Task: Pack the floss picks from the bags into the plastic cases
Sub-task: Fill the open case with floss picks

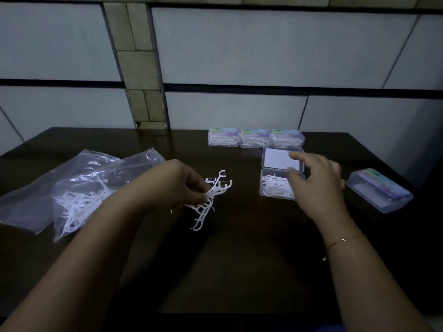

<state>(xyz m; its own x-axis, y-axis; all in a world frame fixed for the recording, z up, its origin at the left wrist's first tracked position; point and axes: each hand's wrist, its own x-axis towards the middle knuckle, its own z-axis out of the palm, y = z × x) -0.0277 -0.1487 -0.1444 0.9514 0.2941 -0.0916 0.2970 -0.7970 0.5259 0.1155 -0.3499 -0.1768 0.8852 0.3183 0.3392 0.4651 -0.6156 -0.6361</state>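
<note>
My left hand (185, 185) pinches a bunch of white floss picks (212, 198) over the dark table, between the bags and the cases. Two clear plastic bags (81, 185) lie at the left, with several picks inside. An open clear case (275, 186) sits right of centre, partly filled with picks, its lid (279, 159) flipped back. My right hand (316, 180) hovers over the right side of that case with relaxed, spread fingers and holds nothing.
Three shut, filled cases (255, 137) stand in a row at the table's back. Another shut case (380, 190) lies at the right near the table edge. The dark table (239, 259) ends at a panelled wall behind.
</note>
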